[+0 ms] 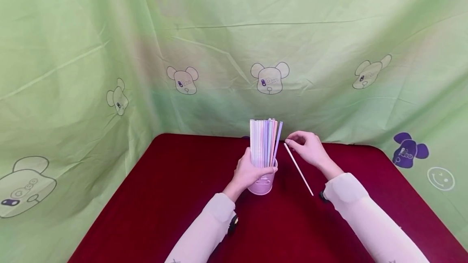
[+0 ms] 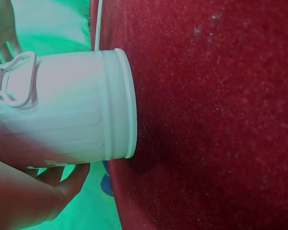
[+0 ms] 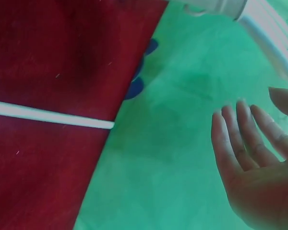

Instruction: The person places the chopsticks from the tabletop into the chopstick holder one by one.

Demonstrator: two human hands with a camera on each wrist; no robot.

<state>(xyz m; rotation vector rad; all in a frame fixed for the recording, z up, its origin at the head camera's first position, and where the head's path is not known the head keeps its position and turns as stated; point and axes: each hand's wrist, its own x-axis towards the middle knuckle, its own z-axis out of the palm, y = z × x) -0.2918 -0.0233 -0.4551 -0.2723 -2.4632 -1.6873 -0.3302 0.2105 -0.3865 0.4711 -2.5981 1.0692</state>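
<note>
A small pink bucket (image 1: pixel 261 186) stands on the table, packed with upright pastel straw-like sticks (image 1: pixel 261 141) in white, lilac, purple and pink. One purple stick leans right, apart from the bundle. My left hand (image 1: pixel 249 170) grips the bucket around its upper part, thumb across the front near the rim. In the left wrist view, the bucket's side (image 2: pixel 72 110) and its small handle (image 2: pixel 20 79) show. A single pale stick (image 1: pixel 299 169) lies on the table to the right. My right hand (image 1: pixel 307 147) hovers by its far end, fingers loosely bent and holding nothing in the right wrist view.
A dark red cloth covers the table (image 1: pixel 175 198). Green fabric (image 1: pixel 226 44) printed with bear heads hangs behind and along the sides, close to the table's far edge.
</note>
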